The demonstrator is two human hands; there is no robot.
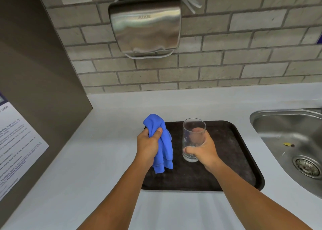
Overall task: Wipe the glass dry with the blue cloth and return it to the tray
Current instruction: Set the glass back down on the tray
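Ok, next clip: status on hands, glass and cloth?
Left hand shut on blue cloth, cloth bunched and hanging. Right hand shut on glass, upright over the tray. Cloth and glass apart. Nothing in the way.

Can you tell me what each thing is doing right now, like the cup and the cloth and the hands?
glass: upright, empty, held over the tray.
blue cloth: bunched, hanging from the left hand, apart from the glass.
left hand: closed on the cloth.
right hand: fingers wrapped round the glass.
tray: flat on the counter.
sink: no water standing, a yellow scrap inside.
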